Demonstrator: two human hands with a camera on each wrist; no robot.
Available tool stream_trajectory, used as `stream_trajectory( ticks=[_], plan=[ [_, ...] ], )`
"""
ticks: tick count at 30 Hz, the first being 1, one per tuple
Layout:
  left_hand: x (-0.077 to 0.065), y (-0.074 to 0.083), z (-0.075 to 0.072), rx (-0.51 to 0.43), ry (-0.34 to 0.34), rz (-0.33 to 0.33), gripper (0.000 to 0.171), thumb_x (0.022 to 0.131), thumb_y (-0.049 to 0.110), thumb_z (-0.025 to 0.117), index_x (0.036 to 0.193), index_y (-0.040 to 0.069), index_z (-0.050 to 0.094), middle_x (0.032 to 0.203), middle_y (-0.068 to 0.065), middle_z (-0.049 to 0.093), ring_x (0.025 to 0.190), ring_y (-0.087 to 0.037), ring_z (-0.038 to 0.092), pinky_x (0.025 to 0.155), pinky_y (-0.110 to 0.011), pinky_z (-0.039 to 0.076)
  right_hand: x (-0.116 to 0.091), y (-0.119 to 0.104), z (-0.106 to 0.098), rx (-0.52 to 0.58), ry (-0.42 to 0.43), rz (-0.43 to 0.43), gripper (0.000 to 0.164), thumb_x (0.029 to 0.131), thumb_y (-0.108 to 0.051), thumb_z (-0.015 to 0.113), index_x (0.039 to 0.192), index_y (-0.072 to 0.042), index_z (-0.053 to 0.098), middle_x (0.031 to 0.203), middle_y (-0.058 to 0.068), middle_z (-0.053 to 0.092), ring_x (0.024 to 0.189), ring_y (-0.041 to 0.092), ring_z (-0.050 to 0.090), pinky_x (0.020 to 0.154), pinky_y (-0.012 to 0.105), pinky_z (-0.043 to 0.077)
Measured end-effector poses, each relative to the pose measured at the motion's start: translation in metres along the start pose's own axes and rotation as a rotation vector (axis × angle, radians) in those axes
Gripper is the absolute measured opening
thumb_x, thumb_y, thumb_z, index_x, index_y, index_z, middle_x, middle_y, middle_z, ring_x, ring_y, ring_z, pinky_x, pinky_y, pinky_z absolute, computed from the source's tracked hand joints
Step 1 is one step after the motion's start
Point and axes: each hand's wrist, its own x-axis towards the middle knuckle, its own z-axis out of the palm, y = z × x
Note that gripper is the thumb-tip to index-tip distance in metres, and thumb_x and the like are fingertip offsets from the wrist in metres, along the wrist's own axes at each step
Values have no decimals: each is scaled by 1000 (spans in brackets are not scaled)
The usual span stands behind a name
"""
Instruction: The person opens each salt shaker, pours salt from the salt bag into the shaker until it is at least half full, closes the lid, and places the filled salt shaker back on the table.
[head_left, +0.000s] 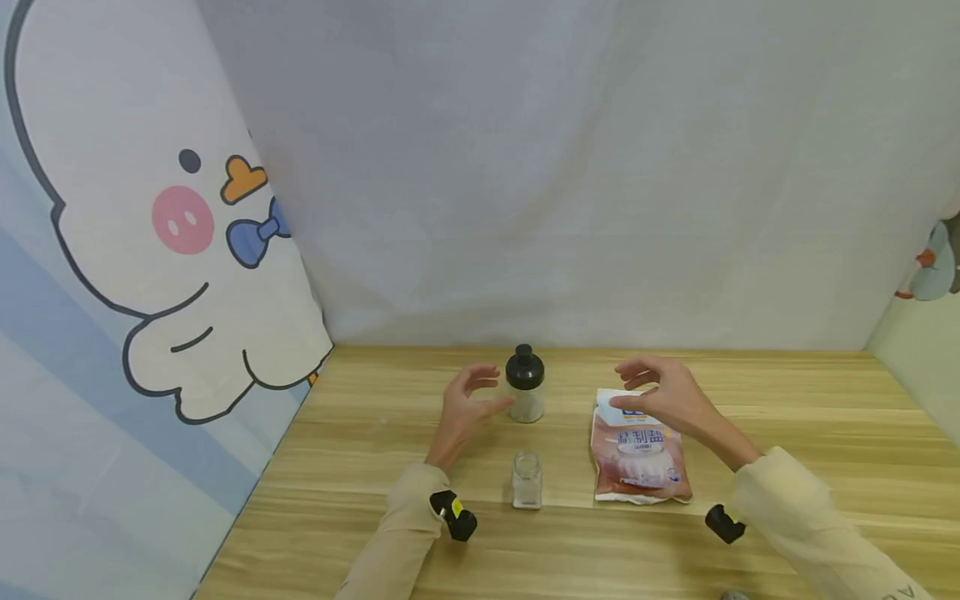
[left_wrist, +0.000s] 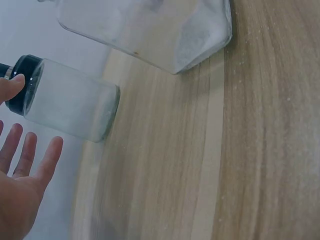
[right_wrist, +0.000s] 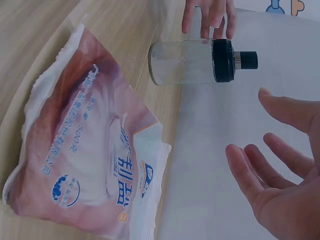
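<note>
My left hand (head_left: pixel 467 407) hovers just left of a clear glass bottle with a black lid (head_left: pixel 526 385), its fingers parted and nothing between them. White grains show low in that bottle. Above the upper part of a pink and white salt bag (head_left: pixel 637 454), my right hand (head_left: pixel 667 396) is held with thumb and fingers apart, also holding nothing. Nearer to me stands a small square glass jar (head_left: pixel 527 481) with no lid on it and white grains inside. In the right wrist view the bag (right_wrist: pixel 85 145) lies flat, printed side up.
The wooden table (head_left: pixel 337 500) ends at a grey-white cloth (head_left: pixel 570 208) at the back. A cartoon-print curtain (head_left: pixel 112 275) borders the left side. Close to the front edge, a small greyish object (head_left: pixel 733 595) is mostly cut off.
</note>
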Motion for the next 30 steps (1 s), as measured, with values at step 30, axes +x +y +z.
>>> stream_trajectory(
  ticks=[30],
  plan=[
    [5, 17, -1, -50, -137, -43, 53, 73, 1, 79, 119, -6, 55, 121, -23, 56, 113, -42, 50, 99, -50, 42, 73, -48, 82, 98, -36, 71, 55, 73, -19, 82, 118, 3, 60, 114, 21, 60, 104, 37, 58, 82, 44, 53]
  ],
)
